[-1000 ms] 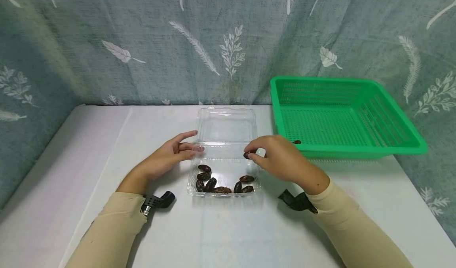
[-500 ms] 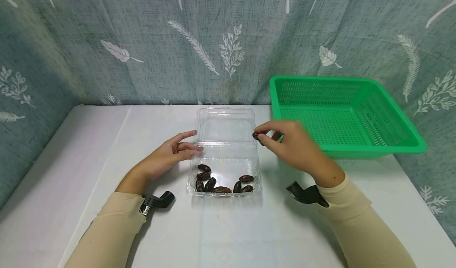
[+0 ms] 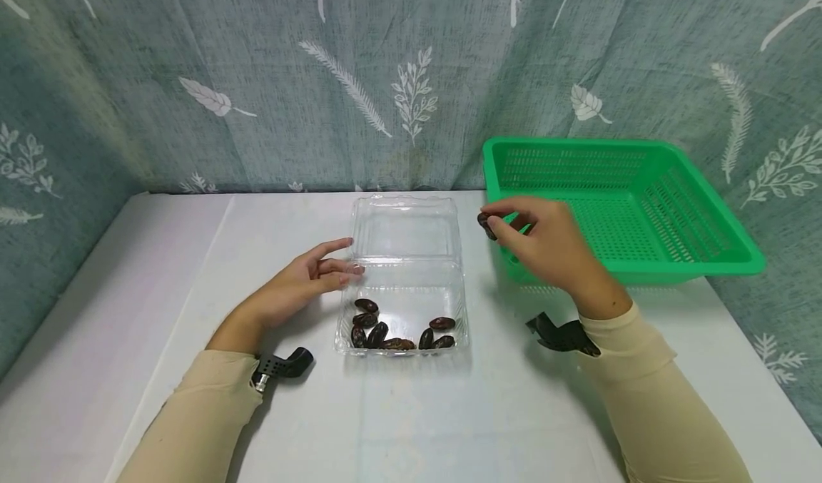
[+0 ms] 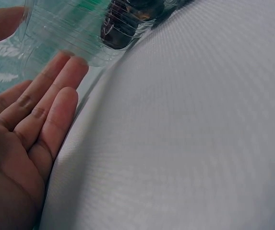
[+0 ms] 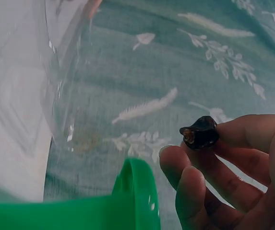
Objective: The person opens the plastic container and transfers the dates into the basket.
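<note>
Between thumb and fingers my right hand (image 3: 542, 244) pinches a dark brown date (image 3: 486, 226), held up at the left wall of the green basket (image 3: 616, 272). The right wrist view shows the same date (image 5: 202, 133) at the fingertips, above the basket's rim. My left hand (image 3: 292, 290) touches the left side of a clear plastic clamshell box (image 3: 411, 283) with its fingers extended. The box lies with its lid (image 3: 406, 227) folded back, away from me. Several dates (image 3: 377, 334) rest along the near and left sides of its base, and a few sit at its right corner.
The basket stands at the back right of the white-covered table (image 3: 411, 426); my right hand hides part of its inside. A patterned grey-green curtain (image 3: 289, 98) hangs behind the table. Black camera mounts (image 3: 285, 363) stick out from both wrists.
The right hand has carried the date up and right, from over the box to the basket's left edge. The left hand has stayed at the box's side.
</note>
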### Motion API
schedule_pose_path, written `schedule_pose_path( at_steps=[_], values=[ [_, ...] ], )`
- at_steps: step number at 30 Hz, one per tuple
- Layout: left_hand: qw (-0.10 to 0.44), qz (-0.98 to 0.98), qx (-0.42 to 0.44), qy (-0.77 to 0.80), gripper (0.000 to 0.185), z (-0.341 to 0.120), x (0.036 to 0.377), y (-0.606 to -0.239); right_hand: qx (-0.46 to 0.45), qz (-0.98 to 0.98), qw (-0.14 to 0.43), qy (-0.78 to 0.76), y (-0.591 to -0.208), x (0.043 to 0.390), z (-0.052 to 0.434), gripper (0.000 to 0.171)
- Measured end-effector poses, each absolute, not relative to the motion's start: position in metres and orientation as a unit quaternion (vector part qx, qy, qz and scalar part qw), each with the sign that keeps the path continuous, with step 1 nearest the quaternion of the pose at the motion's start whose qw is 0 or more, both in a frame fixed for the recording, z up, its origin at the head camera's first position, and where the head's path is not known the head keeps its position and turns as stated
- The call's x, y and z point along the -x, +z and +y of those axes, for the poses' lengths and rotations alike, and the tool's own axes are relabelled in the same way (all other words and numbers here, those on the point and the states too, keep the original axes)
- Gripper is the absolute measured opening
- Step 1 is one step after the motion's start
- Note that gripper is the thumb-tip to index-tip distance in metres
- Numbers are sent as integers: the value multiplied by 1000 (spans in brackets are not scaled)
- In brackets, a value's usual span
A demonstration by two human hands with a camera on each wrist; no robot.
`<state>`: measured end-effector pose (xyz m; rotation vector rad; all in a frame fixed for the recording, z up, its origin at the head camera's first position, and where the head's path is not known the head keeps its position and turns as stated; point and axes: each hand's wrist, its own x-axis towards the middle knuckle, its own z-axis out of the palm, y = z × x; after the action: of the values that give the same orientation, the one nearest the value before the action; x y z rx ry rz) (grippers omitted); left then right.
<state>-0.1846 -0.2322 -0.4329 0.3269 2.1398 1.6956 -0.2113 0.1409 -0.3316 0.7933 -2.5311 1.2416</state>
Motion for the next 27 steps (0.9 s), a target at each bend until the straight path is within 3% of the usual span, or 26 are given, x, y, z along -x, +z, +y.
schedule_pose_path(
  at_steps=[14,27],
  values=[
    [200,761,-115,606,69,-230,186,-436,-187,-884,106,415,-334,225,170,19],
    [191,762,-123,607,67,-232,186,-434,-154,-918,15,364,-338,242,189,23]
  ],
)
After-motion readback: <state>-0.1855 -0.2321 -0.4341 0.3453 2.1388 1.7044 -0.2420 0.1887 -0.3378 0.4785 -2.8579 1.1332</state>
